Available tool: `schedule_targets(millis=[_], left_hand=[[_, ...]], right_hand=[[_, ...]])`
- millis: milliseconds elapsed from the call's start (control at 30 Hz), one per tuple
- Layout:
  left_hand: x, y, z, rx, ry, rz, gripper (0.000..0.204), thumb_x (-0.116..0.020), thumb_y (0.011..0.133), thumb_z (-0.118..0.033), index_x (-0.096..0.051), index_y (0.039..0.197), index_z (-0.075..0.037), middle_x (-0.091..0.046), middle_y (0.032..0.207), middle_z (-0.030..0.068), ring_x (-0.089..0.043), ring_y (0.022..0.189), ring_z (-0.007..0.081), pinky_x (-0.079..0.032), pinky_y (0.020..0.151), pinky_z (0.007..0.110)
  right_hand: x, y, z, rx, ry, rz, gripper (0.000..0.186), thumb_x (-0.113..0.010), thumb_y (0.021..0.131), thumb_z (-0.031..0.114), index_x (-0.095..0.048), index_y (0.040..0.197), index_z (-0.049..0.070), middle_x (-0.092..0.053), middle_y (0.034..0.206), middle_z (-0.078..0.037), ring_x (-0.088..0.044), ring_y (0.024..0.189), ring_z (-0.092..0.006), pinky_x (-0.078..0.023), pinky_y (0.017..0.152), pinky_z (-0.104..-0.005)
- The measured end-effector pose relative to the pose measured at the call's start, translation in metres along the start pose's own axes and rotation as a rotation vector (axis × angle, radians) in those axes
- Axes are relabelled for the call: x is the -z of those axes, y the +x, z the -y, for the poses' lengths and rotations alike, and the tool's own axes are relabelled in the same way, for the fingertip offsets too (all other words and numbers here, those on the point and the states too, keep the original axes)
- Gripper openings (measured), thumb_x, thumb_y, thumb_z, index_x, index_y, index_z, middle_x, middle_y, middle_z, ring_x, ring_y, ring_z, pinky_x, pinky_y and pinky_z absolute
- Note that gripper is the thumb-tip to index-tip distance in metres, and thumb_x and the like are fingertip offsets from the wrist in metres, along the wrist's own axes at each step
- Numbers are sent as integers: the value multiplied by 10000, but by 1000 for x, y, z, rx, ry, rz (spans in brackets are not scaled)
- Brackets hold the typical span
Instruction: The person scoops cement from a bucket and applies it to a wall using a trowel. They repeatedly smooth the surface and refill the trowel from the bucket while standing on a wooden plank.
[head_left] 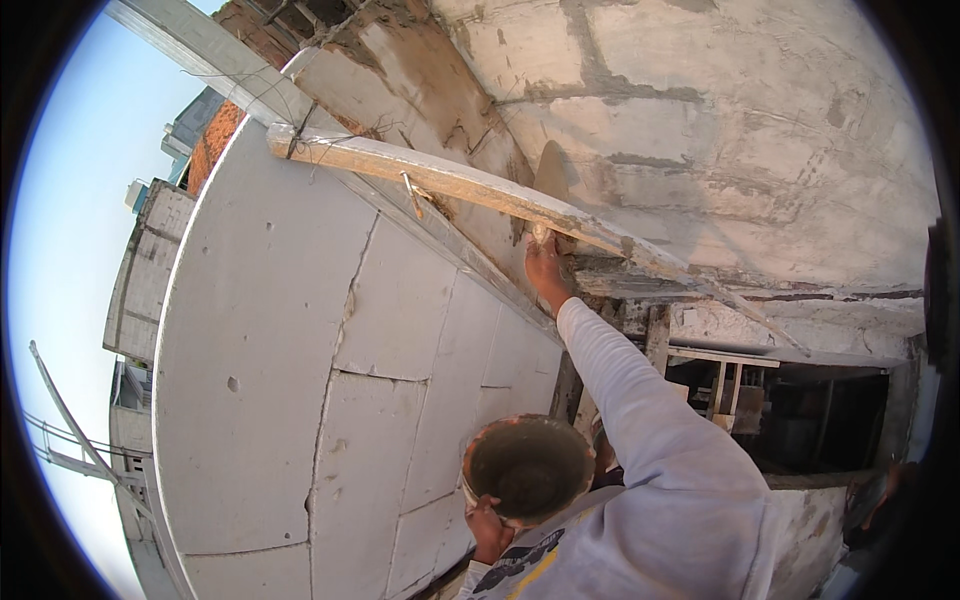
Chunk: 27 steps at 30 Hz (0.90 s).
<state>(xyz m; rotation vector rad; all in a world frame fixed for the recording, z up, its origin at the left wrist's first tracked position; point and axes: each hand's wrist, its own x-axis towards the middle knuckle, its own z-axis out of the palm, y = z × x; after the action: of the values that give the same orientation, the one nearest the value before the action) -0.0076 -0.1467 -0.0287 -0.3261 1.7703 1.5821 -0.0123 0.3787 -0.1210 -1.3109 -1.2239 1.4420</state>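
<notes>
My left hand [487,527] grips the rim of a round, mortar-stained bucket [525,465], dark inside, held low beside a white block wall [260,330]. My right arm reaches up in a pale sleeve, and my right hand [545,268] is closed on the pale handle of what looks like a trowel. Its grey blade [552,165] shows just beyond a slanting timber [450,190], against a rough plastered wall [700,140]. The timber partly hides the tool.
Wires bind the timber to an upright board [230,70]. A nail sticks out of it. At the lower right is a dark opening [820,420] with small wooden pieces [735,390]. Beyond the block wall's curved edge are buildings [145,270] and sky.
</notes>
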Motion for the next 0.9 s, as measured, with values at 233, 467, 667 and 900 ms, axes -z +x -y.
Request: schedule_targets(millis=[233, 467, 667, 900], left_hand=[[-7, 10, -5, 12, -4, 88, 196, -584, 777, 28, -602, 972, 17, -655, 1002, 117, -653, 867, 268, -571, 762, 418], [-5, 15, -6, 134, -48, 49, 219, -592, 777, 15, -598, 995, 20, -657, 1002, 119, -659, 850, 266, -579, 742, 429], [-9, 3, -11, 132, -25, 34, 248, -584, 780, 7, -592, 1027, 20, -660, 1001, 129, -669, 849, 283, -596, 750, 448], [-3, -10, -13, 171, 9, -22, 300, -566, 794, -6, -573, 1093, 3, -651, 1026, 132, -676, 885, 314, -611, 780, 486]], right_hand=[[0, 26, -3, -19, 93, -146, 488, -556, 1054, 203, -356, 1444, -10, -592, 1058, -134, -582, 817, -197, -497, 737, -376], [0, 22, -13, -122, 103, -97, 605, -504, 1067, 272, -290, 1527, -58, -585, 1286, -225, -657, 997, -313, -500, 901, -441], [-14, 11, -25, -35, -109, -171, 705, -475, 1069, 317, -211, 1588, -80, -349, 1582, -341, -422, 1439, -429, -344, 1164, -449], [-29, 4, -49, -89, -78, -348, 727, -478, 1071, 296, -145, 1592, -87, -300, 1612, -326, -379, 1461, -441, -327, 1184, -451]])
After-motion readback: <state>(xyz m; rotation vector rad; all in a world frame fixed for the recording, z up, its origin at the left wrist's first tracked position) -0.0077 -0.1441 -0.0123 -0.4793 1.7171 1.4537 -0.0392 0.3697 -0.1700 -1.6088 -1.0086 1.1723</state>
